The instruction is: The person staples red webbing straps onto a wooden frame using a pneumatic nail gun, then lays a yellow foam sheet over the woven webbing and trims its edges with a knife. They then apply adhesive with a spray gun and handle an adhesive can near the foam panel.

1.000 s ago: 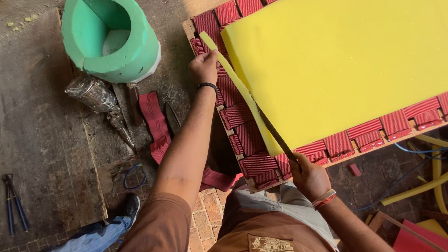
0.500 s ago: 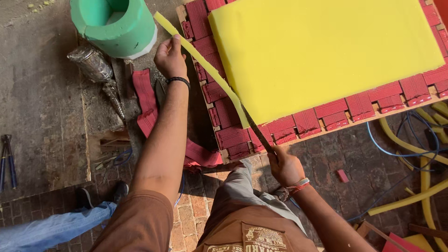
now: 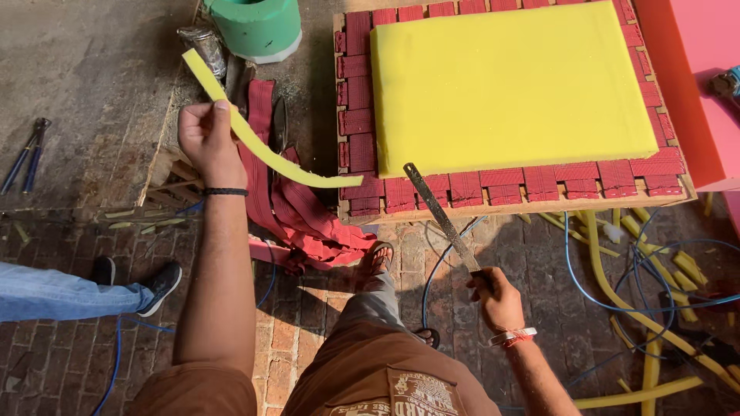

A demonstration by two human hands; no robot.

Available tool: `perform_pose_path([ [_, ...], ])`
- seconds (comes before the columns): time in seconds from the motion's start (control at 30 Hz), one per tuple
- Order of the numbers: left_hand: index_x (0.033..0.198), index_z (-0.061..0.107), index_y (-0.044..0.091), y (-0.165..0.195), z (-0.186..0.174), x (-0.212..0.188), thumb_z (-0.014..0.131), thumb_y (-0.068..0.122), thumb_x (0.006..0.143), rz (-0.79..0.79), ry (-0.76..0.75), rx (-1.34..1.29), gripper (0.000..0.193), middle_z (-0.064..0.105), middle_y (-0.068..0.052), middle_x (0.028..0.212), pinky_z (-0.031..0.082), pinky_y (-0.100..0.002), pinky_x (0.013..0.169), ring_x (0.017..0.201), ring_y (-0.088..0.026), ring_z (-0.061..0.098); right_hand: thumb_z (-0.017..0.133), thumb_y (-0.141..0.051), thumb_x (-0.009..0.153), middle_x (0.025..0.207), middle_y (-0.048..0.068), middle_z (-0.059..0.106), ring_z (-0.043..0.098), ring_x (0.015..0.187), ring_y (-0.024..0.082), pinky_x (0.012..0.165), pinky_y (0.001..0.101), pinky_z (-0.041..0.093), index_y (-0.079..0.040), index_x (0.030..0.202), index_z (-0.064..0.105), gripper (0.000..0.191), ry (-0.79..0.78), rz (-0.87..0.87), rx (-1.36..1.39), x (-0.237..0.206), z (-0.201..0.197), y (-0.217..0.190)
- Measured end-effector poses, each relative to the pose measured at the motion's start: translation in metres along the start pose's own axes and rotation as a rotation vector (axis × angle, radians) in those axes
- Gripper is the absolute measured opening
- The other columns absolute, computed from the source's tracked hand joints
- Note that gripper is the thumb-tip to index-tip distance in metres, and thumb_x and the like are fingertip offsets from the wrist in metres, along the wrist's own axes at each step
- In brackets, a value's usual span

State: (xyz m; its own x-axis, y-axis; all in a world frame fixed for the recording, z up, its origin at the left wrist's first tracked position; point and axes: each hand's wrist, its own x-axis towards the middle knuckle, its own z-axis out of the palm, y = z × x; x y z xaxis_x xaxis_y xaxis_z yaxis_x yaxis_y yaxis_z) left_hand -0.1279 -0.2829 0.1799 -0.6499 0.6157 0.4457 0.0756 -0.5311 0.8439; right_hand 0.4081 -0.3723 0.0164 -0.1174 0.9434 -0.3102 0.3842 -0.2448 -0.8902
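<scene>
Left hand: my left hand (image 3: 206, 142) is raised over the floor to the left of the frame, fingers and thumb pinched on a yellow foam strip (image 3: 258, 139).
Foam strip: a long, thin, curved offcut; its upper end rises past my fingers toward the green foam roll (image 3: 258, 27), its lower end tapers to a point just at the frame's near left corner, over the red webbing there.
Right hand: my right hand (image 3: 497, 296) is closed in a fist round the handle of a long knife (image 3: 439, 216), held below the frame's near edge, over the brick floor (image 3: 324, 308).
Knife: the blade slants up and to the left; its tip lies at the near edge of the yellow foam slab (image 3: 512, 85), whether touching it I cannot tell.
Foam slab: a flat rectangular cushion lying on the wooden frame (image 3: 509, 206), leaving bands of woven red webbing (image 3: 358, 115) bare along the left and near edges.
Loose webbing: a heap of red straps (image 3: 297, 212) lies on the floor just beside the frame's left edge.
Floor, left: pliers (image 3: 27, 154) with blue handles lie well apart from the frame.
Floor, right: yellow foam offcuts (image 3: 655, 308) and a blue cable (image 3: 609, 270) lie past the frame's near right corner.
Other person: a leg in blue jeans (image 3: 69, 293) and a dark shoe enter from the left.
</scene>
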Motion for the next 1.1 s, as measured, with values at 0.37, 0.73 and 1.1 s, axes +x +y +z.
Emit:
perform_pose_path([
  [0.37, 0.109, 0.078, 0.01, -0.035, -0.011, -0.14, 0.083, 0.027, 0.082, -0.687, -0.855, 1.011, 0.033, 0.08, -0.01, 0.1, 0.059, -0.035, 0.08, 0.09, -0.019, 0.077, 0.065, -0.028, 0.102, 0.084, 0.008, 0.075, 0.071, 0.074, 0.025, 0.067, 0.043, 0.054, -0.015, 0.114, 0.074, 0.02, -0.039, -0.246, -0.699, 0.189, -0.073, -0.089],
  [0.73, 0.103, 0.078, 0.007, -0.115, 0.099, -0.147, 0.077, 0.017, 0.09, -0.426, -0.461, 0.786, 0.017, 0.08, -0.009, 0.093, 0.061, -0.031, 0.072, 0.084, -0.018, 0.078, 0.059, -0.035, 0.104, 0.089, 0.01, 0.077, 0.072, 0.071, 0.026, 0.071, 0.0408, 0.06, -0.018, 0.12, 0.074, 0.027, -0.332, -0.509, -1.029, 0.296, 0.003, -0.13],
  [1.1, 0.112, 0.072, 0.006, -0.138, 0.134, -0.148, 0.087, 0.02, 0.08, -0.16, -0.557, 1.079, 0.038, 0.072, -0.012, 0.121, 0.052, -0.04, 0.1, 0.114, -0.028, 0.066, 0.058, -0.037, 0.105, 0.08, 0.012, 0.076, 0.072, 0.06, 0.027, 0.06, 0.0407, 0.061, -0.018, 0.12, 0.072, 0.028, -0.406, -0.749, -1.123, 0.321, -0.024, -0.126],
])
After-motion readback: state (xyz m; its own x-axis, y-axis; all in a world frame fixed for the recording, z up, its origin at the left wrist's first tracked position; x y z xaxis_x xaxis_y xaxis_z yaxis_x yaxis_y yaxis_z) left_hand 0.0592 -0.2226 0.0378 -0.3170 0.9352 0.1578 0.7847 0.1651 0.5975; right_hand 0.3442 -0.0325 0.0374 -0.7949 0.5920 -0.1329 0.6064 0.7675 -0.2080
